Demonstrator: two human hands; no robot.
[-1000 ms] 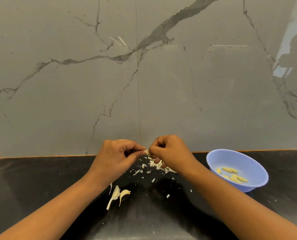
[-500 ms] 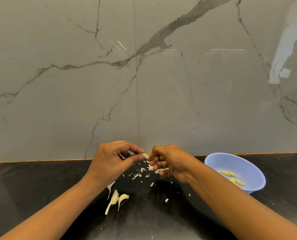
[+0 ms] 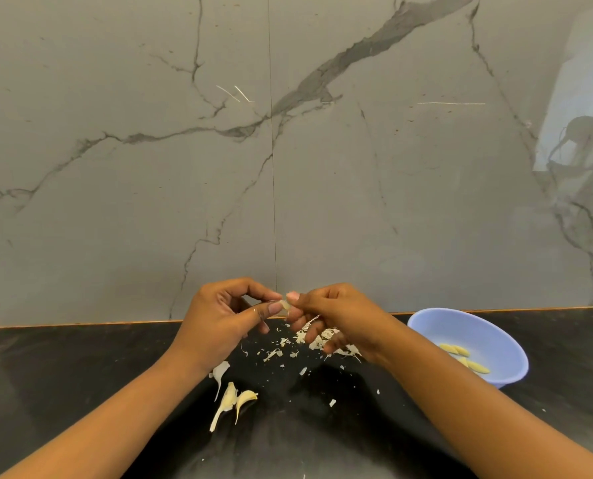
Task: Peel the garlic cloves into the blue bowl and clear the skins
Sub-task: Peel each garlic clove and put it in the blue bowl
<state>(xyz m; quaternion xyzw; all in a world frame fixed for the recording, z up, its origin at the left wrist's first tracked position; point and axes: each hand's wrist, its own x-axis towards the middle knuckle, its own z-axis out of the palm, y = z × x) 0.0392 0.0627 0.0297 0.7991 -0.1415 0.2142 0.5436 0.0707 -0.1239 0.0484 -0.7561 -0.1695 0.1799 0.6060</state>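
Observation:
My left hand and my right hand meet above the black counter, both pinching one small pale garlic clove between fingertips and thumbs; most of the clove is hidden. Under the hands lies a scatter of white garlic skins. Two unpeeled cloves lie nearer to me, below my left wrist, with a torn skin piece beside them. The blue bowl sits to the right of my right forearm and holds several peeled yellowish cloves.
A black stone counter runs left to right, with small skin flecks toward the front. A grey marble wall rises right behind the hands and bowl.
Both hands have risen a little off the counter with the clove still pinched between them. My right hand's lower fingers have uncurled, showing more skins beneath.

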